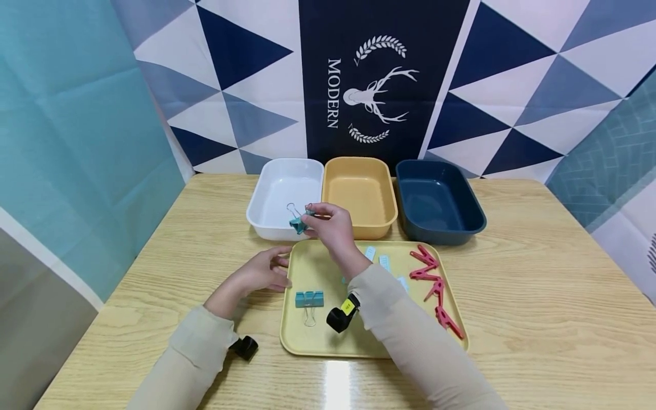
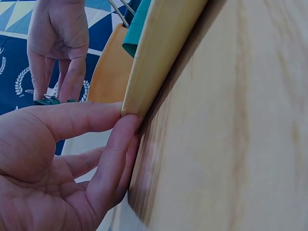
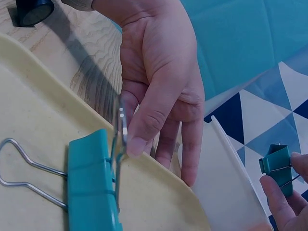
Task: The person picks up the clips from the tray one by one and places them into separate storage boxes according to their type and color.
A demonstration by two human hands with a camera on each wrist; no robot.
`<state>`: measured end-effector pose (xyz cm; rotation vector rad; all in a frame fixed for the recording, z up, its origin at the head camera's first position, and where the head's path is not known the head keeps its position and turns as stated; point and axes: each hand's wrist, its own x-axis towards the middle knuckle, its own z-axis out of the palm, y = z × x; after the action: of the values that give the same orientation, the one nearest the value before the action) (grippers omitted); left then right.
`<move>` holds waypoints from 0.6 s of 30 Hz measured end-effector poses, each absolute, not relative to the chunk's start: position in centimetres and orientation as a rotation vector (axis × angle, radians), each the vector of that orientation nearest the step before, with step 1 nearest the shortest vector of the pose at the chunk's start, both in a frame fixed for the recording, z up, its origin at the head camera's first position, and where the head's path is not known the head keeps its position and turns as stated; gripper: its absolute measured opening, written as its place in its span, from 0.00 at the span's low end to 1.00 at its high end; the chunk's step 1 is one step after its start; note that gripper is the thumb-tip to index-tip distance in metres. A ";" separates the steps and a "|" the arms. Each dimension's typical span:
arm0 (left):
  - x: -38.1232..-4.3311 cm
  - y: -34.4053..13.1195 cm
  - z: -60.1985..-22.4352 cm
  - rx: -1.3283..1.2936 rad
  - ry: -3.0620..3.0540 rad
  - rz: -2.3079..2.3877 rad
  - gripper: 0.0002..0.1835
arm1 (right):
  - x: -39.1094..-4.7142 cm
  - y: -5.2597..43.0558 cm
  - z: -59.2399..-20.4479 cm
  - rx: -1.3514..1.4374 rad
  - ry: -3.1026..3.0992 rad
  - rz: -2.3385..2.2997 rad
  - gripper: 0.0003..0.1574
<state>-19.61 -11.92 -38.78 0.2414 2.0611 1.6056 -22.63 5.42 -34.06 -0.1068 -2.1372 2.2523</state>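
My right hand (image 1: 335, 230) pinches a teal binder clip (image 1: 298, 224) over the near rim of the white bin (image 1: 284, 234). The right wrist view shows this clip (image 3: 279, 166) between thumb and fingers, its wire handles sticking out. At the left side of the yellow tray (image 1: 328, 343), my left hand (image 1: 261, 270) pinches the tray edge; in the left wrist view the thumb and a finger of that hand (image 2: 62, 144) meet on the rim (image 2: 144, 72). Another teal binder clip (image 1: 310, 299) lies on the tray's left part, one wire handle toward me.
Several red clothespins (image 1: 443, 319) lie along the tray's right side. Pale blue clips (image 1: 384, 262) lie mid-tray, partly hidden by my right forearm. An orange bin (image 1: 366, 232) and a dark blue bin (image 1: 443, 236) stand right of the white one, before a patterned backdrop.
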 end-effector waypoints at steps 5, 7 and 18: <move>-19.5 -11.9 -38.8 0.227 2.060 1.606 0.42 | -22.9 5.2 -33.9 -0.121 -2.144 2.261 0.18; -19.5 -11.9 -38.8 0.220 2.064 1.607 0.42 | -23.0 5.2 -33.9 -0.122 -2.149 2.260 0.18; -19.6 -11.9 -38.9 0.227 2.073 1.606 0.42 | -23.6 4.8 -33.7 -0.127 -2.170 2.207 0.18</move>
<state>-19.55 -11.87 -38.89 0.2269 2.0727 1.6058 -23.64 4.85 -33.74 -0.1266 -2.1698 2.2066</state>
